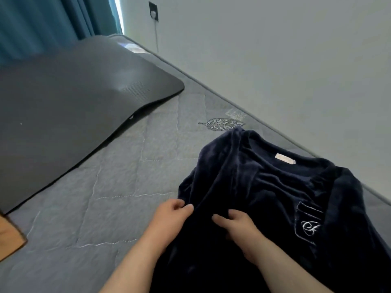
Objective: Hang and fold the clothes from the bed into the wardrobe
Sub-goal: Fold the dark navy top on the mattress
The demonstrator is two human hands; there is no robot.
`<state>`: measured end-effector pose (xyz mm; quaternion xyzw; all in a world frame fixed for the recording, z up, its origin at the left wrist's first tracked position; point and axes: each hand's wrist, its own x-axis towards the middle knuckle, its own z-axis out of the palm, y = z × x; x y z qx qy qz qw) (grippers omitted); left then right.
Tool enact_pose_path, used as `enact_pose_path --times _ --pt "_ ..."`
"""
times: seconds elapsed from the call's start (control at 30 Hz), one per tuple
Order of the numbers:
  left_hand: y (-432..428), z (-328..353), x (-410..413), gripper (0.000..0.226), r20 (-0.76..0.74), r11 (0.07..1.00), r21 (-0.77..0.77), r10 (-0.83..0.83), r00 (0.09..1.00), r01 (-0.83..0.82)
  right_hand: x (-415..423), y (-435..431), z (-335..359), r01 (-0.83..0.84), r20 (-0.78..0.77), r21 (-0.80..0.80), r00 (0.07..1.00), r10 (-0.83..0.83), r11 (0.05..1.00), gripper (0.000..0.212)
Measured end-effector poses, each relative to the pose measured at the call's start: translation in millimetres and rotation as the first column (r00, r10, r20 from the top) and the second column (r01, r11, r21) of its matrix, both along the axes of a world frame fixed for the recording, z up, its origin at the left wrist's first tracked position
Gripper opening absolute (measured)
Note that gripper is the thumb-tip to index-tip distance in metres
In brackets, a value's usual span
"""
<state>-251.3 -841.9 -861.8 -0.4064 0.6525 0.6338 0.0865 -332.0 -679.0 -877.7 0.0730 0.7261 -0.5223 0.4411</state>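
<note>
Navy velvet top (275, 187) lies on bed (116, 187), right side, near wall, collar label facing up. Left hand (171, 214) pinches fold of its fabric. Right hand (239, 227) just beside, fingers curled into same cloth. Risk, my guess: slippery plush slides from pinch, fold goes crooked, loose cloth bunches. Wardrobe not in sight.

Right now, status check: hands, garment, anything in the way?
Hands: left hand and right hand both gripping the navy top. Top lying rumpled on the bed, not folded. Nearby: dark mat apart to the left; wardrobe not in view.
</note>
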Motion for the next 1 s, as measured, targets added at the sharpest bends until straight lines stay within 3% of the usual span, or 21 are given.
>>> enact_pose_path --times 0.1,0.17,0.27,0.37,0.43,0.5,0.6,0.67,0.83,0.93,1.0 --pt "4 6 -36 0.014 -0.084 0.916 0.4 0.028 0.996 0.008 -3 4 -8 0.16 0.132 -0.024 0.979 -0.156 0.987 0.016" --pt "14 6 -52 0.013 -0.07 0.861 0.508 0.077 0.995 -0.031 -9 8 -12 0.235 0.208 -0.009 0.951 -0.228 0.972 0.027" --pt "23 -20 -54 0.017 -0.067 0.885 0.414 0.263 0.963 -0.213 -14 14 -19 0.404 0.296 0.008 0.873 -0.388 0.915 0.048" --pt "24 -37 -41 0.019 -0.053 0.951 0.208 0.244 0.968 -0.228 -16 17 -20 0.497 0.322 0.03 0.817 -0.479 0.867 0.056" --pt "26 -37 -42 0.01 -0.027 0.936 0.316 0.17 0.985 -0.153 -18 17 -21 0.496 0.307 0.021 0.823 -0.478 0.868 0.061" --pt "27 -28 -55 0.012 -0.045 0.853 0.51 0.157 0.987 -0.113 -20 16 -25 0.482 0.253 0.036 0.843 -0.474 0.876 0.066" --pt "22 -23 -87 0.026 -0.136 0.761 0.619 0.345 0.929 -0.192 -22 16 -36 0.483 0.232 0.009 0.851 -0.472 0.876 0.048" --pt "10 -23 -106 0.03 -0.154 0.695 0.668 0.478 0.865 -0.266 -27 15 -39 0.474 0.24 -0.026 0.858 -0.455 0.88 0.05" --pt "-5 -48 -114 0.02 -0.196 0.821 0.471 0.455 0.869 -0.324 -27 15 -41 0.465 0.281 0.01 0.848 -0.448 0.885 0.027" --pt "-1 -54 -113 0.023 -0.182 0.855 0.394 0.433 0.883 -0.338 -31 11 -22 0.482 0.42 0.003 0.795 -0.438 0.876 0.034" --pt "-2 -57 -114 0.023 -0.181 0.853 0.395 0.436 0.881 -0.341 -54 6 -10 0.468 0.254 0.048 0.848 -0.464 0.882 0.037"
